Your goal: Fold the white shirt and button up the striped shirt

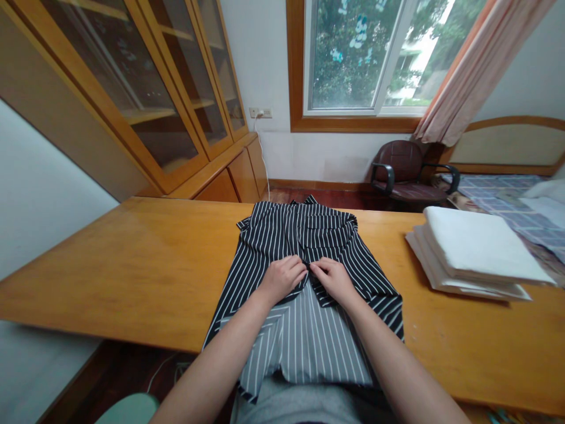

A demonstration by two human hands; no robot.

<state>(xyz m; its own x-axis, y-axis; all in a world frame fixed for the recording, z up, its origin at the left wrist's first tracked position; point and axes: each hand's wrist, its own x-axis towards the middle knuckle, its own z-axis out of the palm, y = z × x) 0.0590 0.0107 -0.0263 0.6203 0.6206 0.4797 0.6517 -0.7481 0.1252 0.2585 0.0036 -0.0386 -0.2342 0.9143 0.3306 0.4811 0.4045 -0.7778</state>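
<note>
A black shirt with white stripes (304, 235) lies spread on the wooden table (132, 265), its lower part hanging over the near edge with the paler inside showing. My left hand (282, 278) and my right hand (333, 277) rest side by side on the shirt's middle. Both have their fingers curled, pinching the two front edges of the shirt where they meet.
A stack of folded white cloths (472, 253) sits on the table at the right. Behind it are a bed (521, 200) and a dark armchair (401, 174) under the window. A glass-fronted wooden cabinet (176, 100) stands at the left.
</note>
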